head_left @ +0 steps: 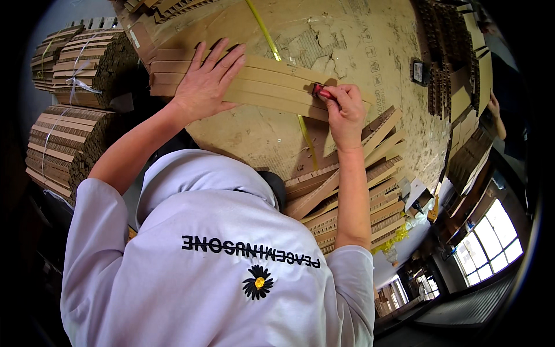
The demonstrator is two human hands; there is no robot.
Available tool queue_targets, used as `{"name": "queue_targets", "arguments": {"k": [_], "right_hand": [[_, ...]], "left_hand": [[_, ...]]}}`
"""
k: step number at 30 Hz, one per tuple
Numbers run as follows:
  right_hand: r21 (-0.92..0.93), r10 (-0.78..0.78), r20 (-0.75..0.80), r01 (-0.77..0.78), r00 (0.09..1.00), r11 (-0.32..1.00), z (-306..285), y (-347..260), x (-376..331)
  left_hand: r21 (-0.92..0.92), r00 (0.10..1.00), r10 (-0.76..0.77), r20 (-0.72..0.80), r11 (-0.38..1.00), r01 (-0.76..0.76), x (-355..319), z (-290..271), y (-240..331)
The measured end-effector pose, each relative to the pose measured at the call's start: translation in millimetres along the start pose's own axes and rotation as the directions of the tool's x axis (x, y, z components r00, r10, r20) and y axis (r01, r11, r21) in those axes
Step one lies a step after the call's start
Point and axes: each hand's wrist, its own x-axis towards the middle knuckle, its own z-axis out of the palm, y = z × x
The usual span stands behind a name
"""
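A row of long brown cardboard strips (269,87) lies side by side on a worktop covered with worn cardboard (399,63). My left hand (208,84) rests flat on the strips toward their left end, its fingers spread. Near their right end, my right hand (346,113) is closed around a small red-and-black hand tool (321,91). The tool's tip is at the strips; its exact kind is partly hidden by my fingers. A yellow strap (263,28) passes beneath the strips and comes out on the near side.
Loose cardboard strips (378,202) are piled beside my right forearm. Tied bundles of strips (95,63) stand at the left. On the worktop's right side sits a small black box (418,72), near tall cardboard stacks (442,63). Another person's hand (494,107) shows at far right.
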Motion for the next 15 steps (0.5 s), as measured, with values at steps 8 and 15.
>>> {"name": "queue_targets", "arguments": {"k": [8, 15], "right_hand": [[-0.146, 0.01, 0.118, 0.007, 0.993, 0.989, -10, -6, 9], [-0.121, 0.005, 0.145, 0.013, 0.989, 0.993, -9, 2, 10]], "left_hand": [[-0.009, 1.0, 0.001, 0.003, 1.0, -0.001, 0, -1, -1], [-0.017, 1.0, 0.003, -0.007, 1.0, -0.003, 0, 0, -1]]}}
